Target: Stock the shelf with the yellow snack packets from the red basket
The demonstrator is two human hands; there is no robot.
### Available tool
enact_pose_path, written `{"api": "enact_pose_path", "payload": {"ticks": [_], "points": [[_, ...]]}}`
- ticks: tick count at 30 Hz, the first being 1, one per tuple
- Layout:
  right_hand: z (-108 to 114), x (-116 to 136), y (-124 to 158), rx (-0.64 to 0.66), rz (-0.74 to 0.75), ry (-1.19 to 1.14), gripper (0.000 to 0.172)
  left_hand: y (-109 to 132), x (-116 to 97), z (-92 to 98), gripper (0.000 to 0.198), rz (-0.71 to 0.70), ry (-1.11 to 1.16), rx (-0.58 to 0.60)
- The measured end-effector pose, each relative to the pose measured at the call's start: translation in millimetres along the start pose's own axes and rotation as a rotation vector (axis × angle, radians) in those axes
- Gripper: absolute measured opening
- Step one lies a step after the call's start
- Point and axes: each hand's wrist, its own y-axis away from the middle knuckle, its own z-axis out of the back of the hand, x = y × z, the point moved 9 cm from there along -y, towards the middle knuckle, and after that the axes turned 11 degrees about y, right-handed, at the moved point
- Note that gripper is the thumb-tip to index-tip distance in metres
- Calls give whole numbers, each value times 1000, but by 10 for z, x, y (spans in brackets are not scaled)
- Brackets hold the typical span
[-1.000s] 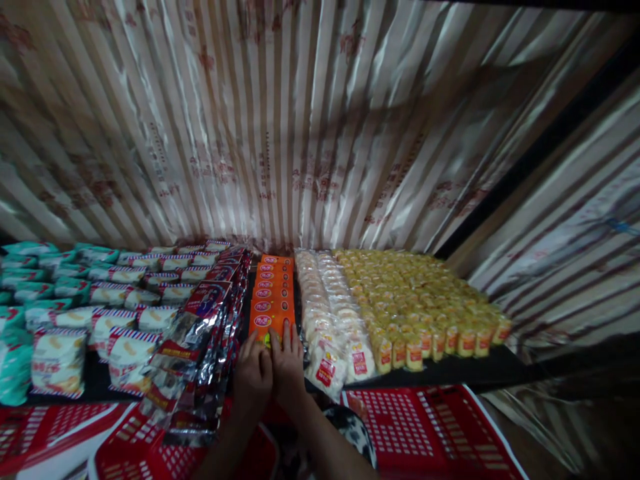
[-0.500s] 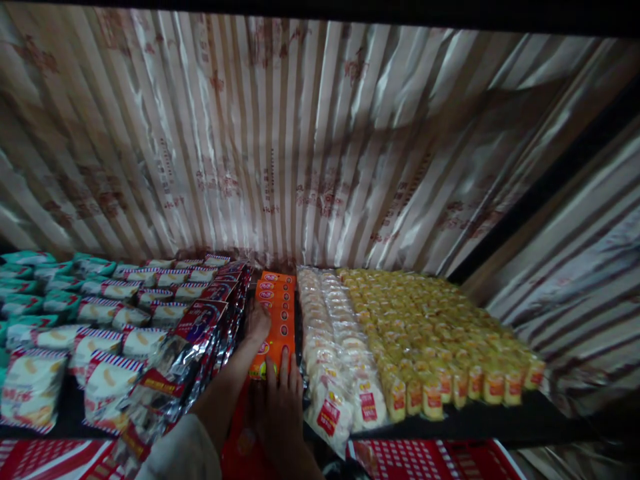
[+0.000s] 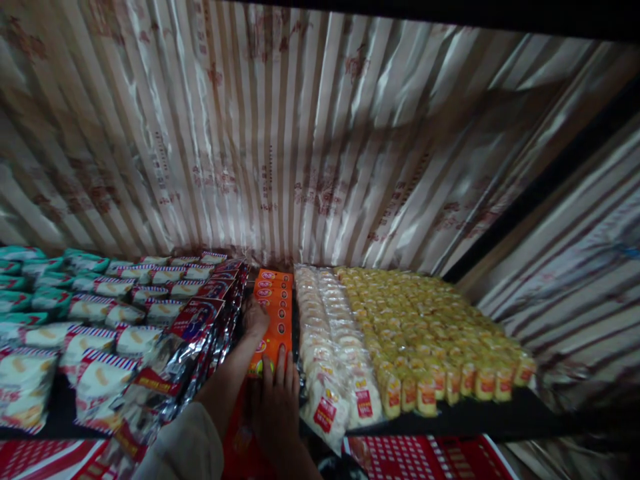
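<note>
A row of orange packets (image 3: 275, 313) with round logos stands on the dark shelf, one behind another. My left hand (image 3: 255, 316) reaches along the row's left side and touches it; its fingers are mostly hidden. Against the front of the row, my right hand (image 3: 277, 393) lies with its fingers stretched out and slightly apart. Dark silvery pouches (image 3: 200, 320) lean close by my left forearm. Just right of the orange row are clear bags of pale round snacks (image 3: 325, 403). A red surface (image 3: 240, 437) shows below my hands, partly covered by my arms.
Small yellow-wrapped packs (image 3: 435, 333) fill the right of the shelf (image 3: 465, 417). White striped bags (image 3: 105, 387) and green bags (image 3: 50, 300) stand on the left. Red baskets (image 3: 400, 457) sit below the front edge. A striped sheet (image 3: 300, 133) hangs behind.
The view has shifted slightly, so the shelf goods appear a little further left. Both hands stay at the orange row in nearly the same pose.
</note>
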Motion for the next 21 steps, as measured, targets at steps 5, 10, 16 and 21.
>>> {"api": "enact_pose_path", "payload": {"ticks": [5,10,16,21], "points": [[44,17,-22,6,6,5,46,40,-56,6,47,-25,-15,7],[111,34,-31,4,-8,3,43,254,-278,93,48,-154,3,25],[-3,15,-69,-44,-47,-60,47,709,-478,294,47,-306,206,-49],[-113,36,-112,-26,-43,-155,52,1062,-513,546,42,-363,367,-124]]}}
